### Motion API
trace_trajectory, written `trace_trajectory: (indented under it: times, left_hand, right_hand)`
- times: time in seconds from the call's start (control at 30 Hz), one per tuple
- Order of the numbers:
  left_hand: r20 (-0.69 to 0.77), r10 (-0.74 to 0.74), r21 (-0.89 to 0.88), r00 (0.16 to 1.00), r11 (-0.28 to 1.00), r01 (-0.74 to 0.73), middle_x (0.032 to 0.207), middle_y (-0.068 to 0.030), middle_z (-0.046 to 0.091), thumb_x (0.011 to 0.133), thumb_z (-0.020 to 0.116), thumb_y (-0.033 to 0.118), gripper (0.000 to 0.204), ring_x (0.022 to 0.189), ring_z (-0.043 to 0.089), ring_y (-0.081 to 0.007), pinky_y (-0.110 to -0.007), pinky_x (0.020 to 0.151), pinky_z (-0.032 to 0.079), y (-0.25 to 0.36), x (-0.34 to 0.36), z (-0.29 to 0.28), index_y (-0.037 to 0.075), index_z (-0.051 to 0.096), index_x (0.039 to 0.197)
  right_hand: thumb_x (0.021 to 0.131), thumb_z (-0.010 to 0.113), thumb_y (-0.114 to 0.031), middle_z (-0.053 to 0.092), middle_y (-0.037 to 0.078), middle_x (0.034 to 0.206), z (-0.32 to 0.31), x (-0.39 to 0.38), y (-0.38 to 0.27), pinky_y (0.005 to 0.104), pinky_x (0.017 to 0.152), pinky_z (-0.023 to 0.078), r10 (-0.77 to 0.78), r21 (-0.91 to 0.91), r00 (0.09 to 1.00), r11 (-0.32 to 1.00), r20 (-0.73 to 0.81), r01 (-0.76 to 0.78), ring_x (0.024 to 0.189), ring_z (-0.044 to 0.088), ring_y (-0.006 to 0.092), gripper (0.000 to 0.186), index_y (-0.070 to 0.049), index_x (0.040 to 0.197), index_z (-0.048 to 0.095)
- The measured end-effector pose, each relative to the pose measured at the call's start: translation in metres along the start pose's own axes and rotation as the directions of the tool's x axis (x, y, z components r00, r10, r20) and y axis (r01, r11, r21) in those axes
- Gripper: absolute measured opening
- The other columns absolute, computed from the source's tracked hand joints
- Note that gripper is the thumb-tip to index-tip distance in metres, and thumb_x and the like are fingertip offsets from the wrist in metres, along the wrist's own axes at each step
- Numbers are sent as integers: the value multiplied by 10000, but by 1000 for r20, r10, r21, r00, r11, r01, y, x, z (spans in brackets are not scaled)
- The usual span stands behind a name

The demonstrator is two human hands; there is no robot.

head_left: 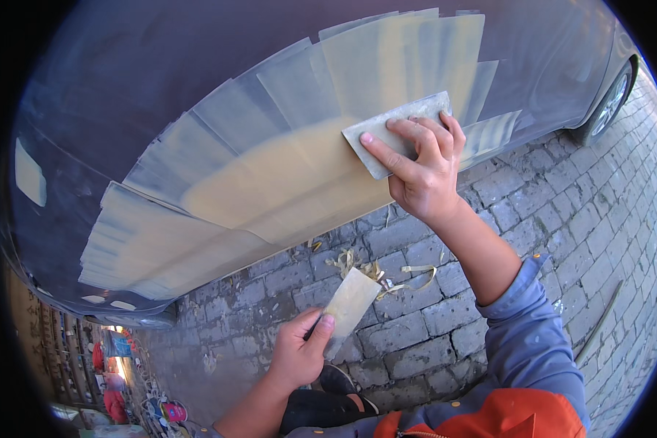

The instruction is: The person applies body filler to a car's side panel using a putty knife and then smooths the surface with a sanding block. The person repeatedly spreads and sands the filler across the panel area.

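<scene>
My right hand [425, 164] presses a flat grey spreader [369, 140] against the side of a dark car [219, 51], its fingers spread over the back of the blade. Beneath and around it lies a broad patch of beige body filler [285, 175], laid in overlapping fan-like strokes across the panel. Lower down, away from the car, my left hand [303, 347] grips a putty knife [354, 296] by its dark handle, thumb on top. The knife's wide blade points up and is coated with pale filler.
Grey paving bricks [423, 343] cover the ground, with crumpled strips of used tape [354, 263] lying below the car. A car wheel [612, 98] stands at the far right. Clutter, including a pink-labelled tin [174, 411], fills the lower left. My shoe [337, 379] shows below my left hand.
</scene>
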State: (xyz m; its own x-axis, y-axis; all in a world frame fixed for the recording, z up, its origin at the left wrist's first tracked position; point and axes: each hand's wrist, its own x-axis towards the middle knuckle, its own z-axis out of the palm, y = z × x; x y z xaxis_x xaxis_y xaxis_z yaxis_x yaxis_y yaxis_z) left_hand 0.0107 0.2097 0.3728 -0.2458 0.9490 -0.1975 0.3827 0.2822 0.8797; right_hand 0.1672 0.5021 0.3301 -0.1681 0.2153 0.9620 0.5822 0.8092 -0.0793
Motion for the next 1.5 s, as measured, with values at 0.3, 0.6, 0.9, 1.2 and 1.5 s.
trace_trajectory:
  times: [0.3, 0.6, 0.9, 1.2, 1.5]
  left_hand:
    - [-15, 17, 12, 1000, 1000, -17, 857, -45, 616, 1109, 598, 191, 268, 750, 526, -99, -286, 672, 449, -5, 0, -3, -52, 712, 1099]
    - [-17, 19, -11, 1000, 1000, -19, 831, -48, 591, 1111, 591, 197, 279, 753, 514, -103, -293, 678, 443, -5, -4, -3, -50, 705, 1048]
    - [-12, 35, -19, 999, 999, -35, 840, -46, 589, 1117, 588, 219, 293, 762, 513, -116, -291, 703, 448, -3, -7, -6, -44, 706, 1065]
    - [-19, 40, -59, 999, 997, -41, 816, -22, 534, 1124, 575, 207, 283, 755, 479, -99, -280, 689, 433, -4, -9, -6, -42, 701, 1075]
    - [-58, -28, -144, 998, 989, 19, 936, -27, 671, 1124, 574, 206, 291, 846, 556, -77, -262, 777, 482, -8, -9, -6, -31, 718, 1211]
  right_hand:
    - [700, 721, -155, 645, -20, 1215, 24, -58, 1, 558, 1151, 333, -7, 13, 1000, 1000, 14, 7, 1147, 579, 229, 577, -345, 1238, 800]
    - [704, 714, -139, 658, 0, 1201, 11, -84, -5, 566, 1145, 338, 25, -39, 978, 999, 209, -17, 1151, 605, 237, 564, -304, 1237, 797]
    - [691, 690, -65, 675, 31, 1174, -29, 69, -43, 532, 1122, 359, -51, -20, 997, 999, -59, 50, 1111, 604, 253, 588, -280, 1222, 825]
    - [708, 715, -61, 671, -13, 1149, -10, 112, -39, 552, 1065, 370, -37, 1, 987, 999, -157, 38, 1098, 597, 214, 526, -311, 1156, 830]
    - [705, 701, -24, 666, -17, 1156, -3, 67, -42, 545, 1091, 367, -25, -29, 997, 999, -70, 23, 1069, 575, 220, 607, -344, 1205, 823]
